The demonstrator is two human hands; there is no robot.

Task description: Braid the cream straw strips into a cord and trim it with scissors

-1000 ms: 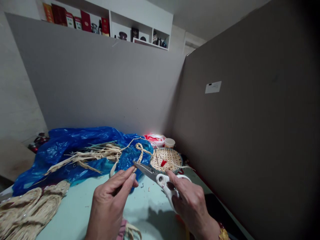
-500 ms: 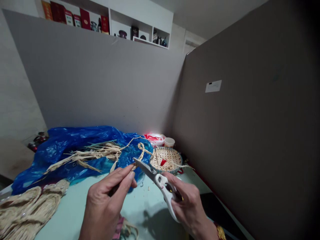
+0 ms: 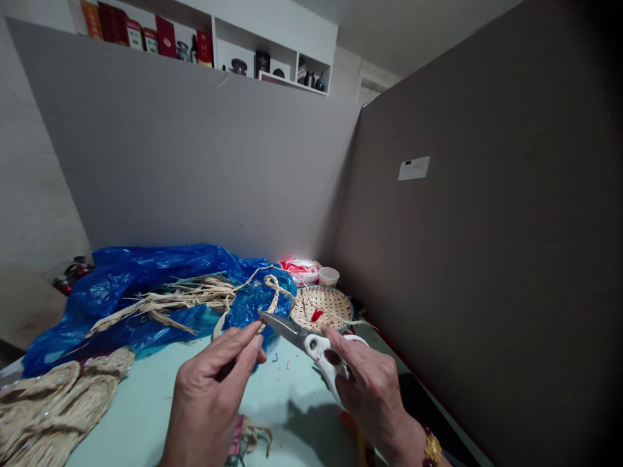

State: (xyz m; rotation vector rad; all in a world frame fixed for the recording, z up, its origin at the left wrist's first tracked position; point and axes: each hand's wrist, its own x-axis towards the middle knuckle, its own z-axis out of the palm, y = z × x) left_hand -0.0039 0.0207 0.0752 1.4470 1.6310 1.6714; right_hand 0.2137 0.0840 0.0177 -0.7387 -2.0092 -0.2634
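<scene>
My left hand [image 3: 214, 383] pinches a braided straw cord [image 3: 273, 299] between thumb and fingertips, and the cord's looped end stands up beyond them. In my right hand [image 3: 372, 383] is a pair of white-handled scissors [image 3: 316, 347], pointing up and to the left. Their blade tips meet the cord just above my left fingertips; whether they cut into it I cannot tell. Below my hands, a pink piece [image 3: 237, 438] with straw strips lies on the table, partly hidden by my left wrist.
A blue plastic bag [image 3: 160, 259] holds loose dry straw [image 3: 195, 297] at the back left. Bundled straw coils [image 3: 73, 402] lie front left. Behind the scissors stand a woven basket [image 3: 335, 305] with a red scrap, a paper cup [image 3: 329, 277] and a red-white packet [image 3: 299, 269]. Grey partitions [image 3: 219, 155] enclose the table.
My right hand has shifted slightly right, and the scissor handles have turned with it. The blade tips stay by the cord, while my left hand keeps nearly the same place.
</scene>
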